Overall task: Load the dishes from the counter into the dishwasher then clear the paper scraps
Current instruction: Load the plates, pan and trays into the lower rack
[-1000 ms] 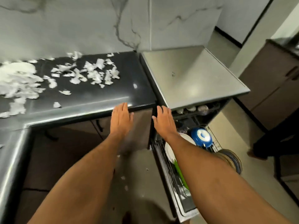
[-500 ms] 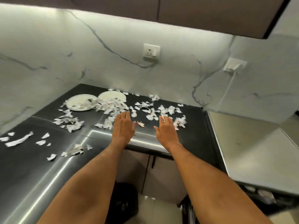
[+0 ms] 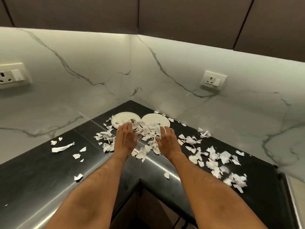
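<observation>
two white plates (image 3: 126, 120) sit side by side in the back corner of a black counter (image 3: 33, 171), half buried in torn paper scraps (image 3: 146, 132). the person's left hand (image 3: 126, 138) and right hand (image 3: 166, 140) reach toward them, fingers straight, holding nothing. the plates look stiff, breakable and best lifted by the rim; the scraps look light and likely to scatter.
</observation>
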### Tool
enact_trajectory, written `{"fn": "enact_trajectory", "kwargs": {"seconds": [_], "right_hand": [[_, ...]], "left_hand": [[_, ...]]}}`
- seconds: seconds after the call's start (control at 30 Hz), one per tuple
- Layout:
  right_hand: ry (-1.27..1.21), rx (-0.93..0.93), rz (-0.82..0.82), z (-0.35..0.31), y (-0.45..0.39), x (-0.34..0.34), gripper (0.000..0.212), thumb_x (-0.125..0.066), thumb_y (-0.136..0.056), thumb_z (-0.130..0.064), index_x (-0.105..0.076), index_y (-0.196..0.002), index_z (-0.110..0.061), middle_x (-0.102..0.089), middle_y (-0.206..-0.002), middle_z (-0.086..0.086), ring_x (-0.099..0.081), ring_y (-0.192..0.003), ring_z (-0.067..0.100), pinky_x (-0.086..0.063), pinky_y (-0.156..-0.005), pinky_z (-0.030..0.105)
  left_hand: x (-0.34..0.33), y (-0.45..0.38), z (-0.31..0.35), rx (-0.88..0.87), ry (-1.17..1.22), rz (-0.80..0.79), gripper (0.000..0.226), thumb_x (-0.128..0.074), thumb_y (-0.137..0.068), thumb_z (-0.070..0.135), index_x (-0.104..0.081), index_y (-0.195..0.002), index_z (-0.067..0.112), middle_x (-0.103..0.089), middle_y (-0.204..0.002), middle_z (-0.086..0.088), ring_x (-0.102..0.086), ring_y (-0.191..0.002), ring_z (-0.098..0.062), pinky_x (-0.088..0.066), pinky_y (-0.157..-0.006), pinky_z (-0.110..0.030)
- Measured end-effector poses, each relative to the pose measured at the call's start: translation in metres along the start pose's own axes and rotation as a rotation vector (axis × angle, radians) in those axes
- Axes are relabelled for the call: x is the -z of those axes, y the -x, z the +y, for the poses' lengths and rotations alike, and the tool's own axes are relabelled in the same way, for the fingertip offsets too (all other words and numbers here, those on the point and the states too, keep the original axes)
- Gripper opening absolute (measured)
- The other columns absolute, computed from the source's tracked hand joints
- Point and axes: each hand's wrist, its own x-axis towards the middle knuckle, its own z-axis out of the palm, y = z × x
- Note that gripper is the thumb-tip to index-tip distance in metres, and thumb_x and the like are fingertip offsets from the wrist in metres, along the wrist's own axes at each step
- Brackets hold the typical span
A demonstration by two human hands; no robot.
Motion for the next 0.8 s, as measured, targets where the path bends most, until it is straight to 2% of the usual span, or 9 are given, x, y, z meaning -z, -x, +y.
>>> {"fn": "enact_trajectory", "kwargs": {"seconds": [0.1,0.23,0.57,0.8], "right_hand": [[-0.003,0.067,-0.042,0.008,-0.039,-0.007,0.06,-0.061,-0.1,-0.033,-0.043,-0.147,0.0,-0.052,-0.139,0.023,-0.048,-0.128,0.036,-0.04,-0.113,0.042],[-0.047,0.118,-0.065,0.015,-0.082,-0.019,0.057,-0.059,-0.101,-0.031,-0.044,-0.146,0.0,-0.051,-0.139,0.023,-0.048,-0.127,0.037,-0.04,-0.112,0.043],[-0.128,0.178,-0.09,0.006,-0.169,-0.067,0.055,-0.056,-0.103,-0.034,-0.041,-0.148,-0.005,-0.048,-0.142,0.016,-0.045,-0.13,0.031,-0.039,-0.111,0.038],[-0.128,0.18,-0.139,-0.004,-0.223,-0.118,0.054,-0.053,-0.104,-0.036,-0.04,-0.149,-0.009,-0.048,-0.142,0.012,-0.044,-0.129,0.026,-0.039,-0.109,0.034]], "left_hand": [[-0.008,-0.023,-0.002,0.062,-0.023,0.015,0.058,-0.062,-0.094,0.024,-0.045,-0.143,-0.002,-0.052,-0.144,-0.021,-0.046,-0.136,-0.033,-0.029,-0.12,-0.044],[-0.018,-0.043,-0.01,0.112,-0.075,0.007,0.06,-0.057,-0.099,0.029,-0.04,-0.147,-0.002,-0.046,-0.149,-0.019,-0.041,-0.141,-0.031,-0.024,-0.123,-0.043],[-0.046,-0.107,-0.059,0.212,-0.151,0.036,0.061,-0.059,-0.098,0.032,-0.041,-0.148,0.002,-0.049,-0.147,-0.015,-0.043,-0.139,-0.028,-0.024,-0.123,-0.042],[-0.077,-0.142,-0.106,0.289,-0.121,0.055,0.051,-0.062,-0.096,0.033,-0.05,-0.138,0.007,-0.058,-0.136,-0.011,-0.051,-0.126,-0.027,-0.036,-0.115,-0.04]]}}
